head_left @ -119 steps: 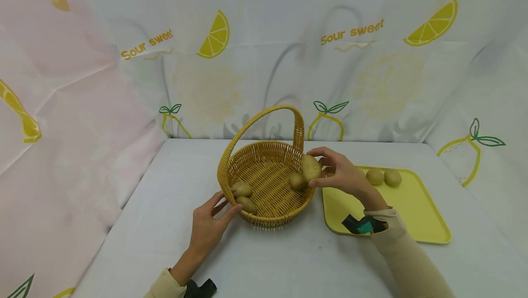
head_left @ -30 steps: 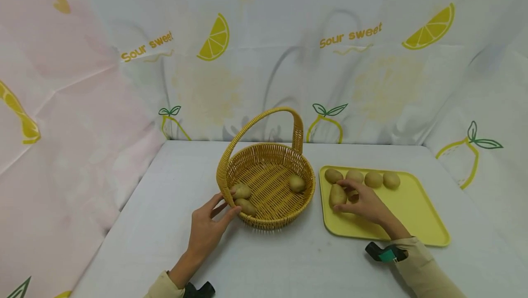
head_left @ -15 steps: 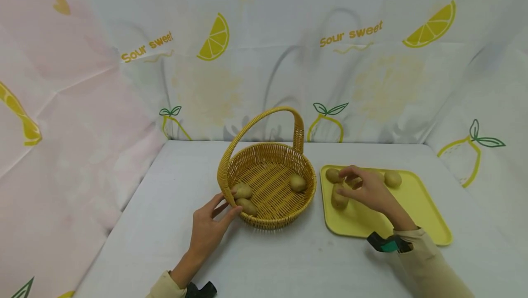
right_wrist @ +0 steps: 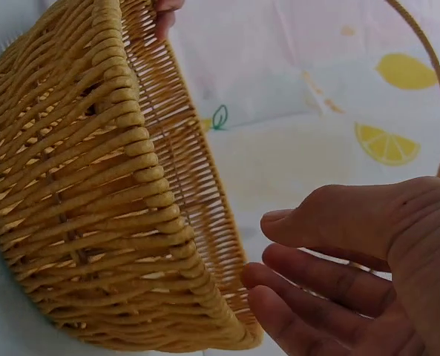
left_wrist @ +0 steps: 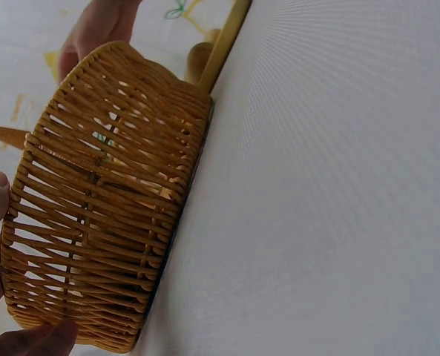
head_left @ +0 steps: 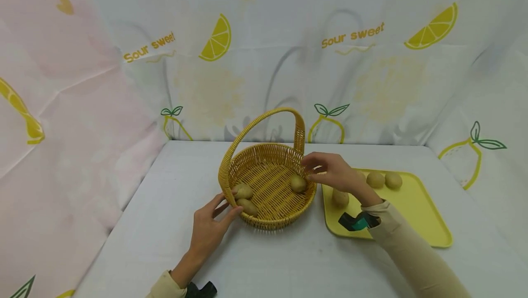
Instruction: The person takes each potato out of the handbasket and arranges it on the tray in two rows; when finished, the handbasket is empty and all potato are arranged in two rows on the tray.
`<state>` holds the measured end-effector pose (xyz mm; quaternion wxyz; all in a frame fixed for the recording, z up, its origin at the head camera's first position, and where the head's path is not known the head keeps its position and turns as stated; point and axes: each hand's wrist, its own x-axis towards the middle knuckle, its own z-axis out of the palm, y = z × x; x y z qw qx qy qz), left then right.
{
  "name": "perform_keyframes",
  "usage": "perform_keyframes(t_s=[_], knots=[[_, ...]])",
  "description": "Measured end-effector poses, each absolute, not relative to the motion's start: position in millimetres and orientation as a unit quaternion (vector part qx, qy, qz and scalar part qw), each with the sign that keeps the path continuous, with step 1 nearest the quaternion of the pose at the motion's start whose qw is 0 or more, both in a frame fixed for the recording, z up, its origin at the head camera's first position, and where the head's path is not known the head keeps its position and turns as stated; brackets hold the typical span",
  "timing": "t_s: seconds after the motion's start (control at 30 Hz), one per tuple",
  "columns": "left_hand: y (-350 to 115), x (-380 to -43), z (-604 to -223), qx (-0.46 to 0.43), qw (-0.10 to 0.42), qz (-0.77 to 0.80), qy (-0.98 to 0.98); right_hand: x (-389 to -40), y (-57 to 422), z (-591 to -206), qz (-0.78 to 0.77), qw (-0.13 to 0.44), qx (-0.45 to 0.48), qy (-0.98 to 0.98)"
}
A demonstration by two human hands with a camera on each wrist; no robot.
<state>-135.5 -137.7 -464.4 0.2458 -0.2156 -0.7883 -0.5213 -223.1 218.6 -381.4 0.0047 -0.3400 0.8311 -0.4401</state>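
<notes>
Wicker basket [head_left: 272, 223], clamped at left rim by fingers of left hand [head_left: 211, 227]; right hand [head_left: 336, 173] at right rim, thumb and fingers apart; three potatoes [head_left: 298, 184] inside basket, other potatoes [head_left: 375, 180] on yellow tray [head_left: 412, 215] to its right.

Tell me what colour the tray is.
The tray is plain yellow, seen best in the head view.

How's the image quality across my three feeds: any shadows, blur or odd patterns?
Head: soft light, a faint shadow on the white table beside the right sleeve, no strong glare. Left wrist: sideways picture, fine ripple-like lines over the white table, perhaps cloth texture. Right wrist: basket weave fairly sharp, printed backdrop softer.
</notes>
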Motion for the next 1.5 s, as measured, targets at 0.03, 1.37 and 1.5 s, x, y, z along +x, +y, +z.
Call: perform_keyframes(t_s=[0.03,1.37,1.5], knots=[[-137.6,-135.3,-464.1,-0.214,0.244,-0.523,-0.788,-225.3,214.7,-380.9,-0.447,0.016,-0.339,0.828],[-137.3,-135.6,-464.1,-0.216,0.244,-0.525,-0.786,-242.0,156.6,-395.1,-0.541,0.178,-0.259,0.780],[-137.2,-135.6,-465.0,-0.216,0.246,-0.525,-0.786,-243.0,157.1,-394.8,-0.496,0.161,-0.272,0.809]])
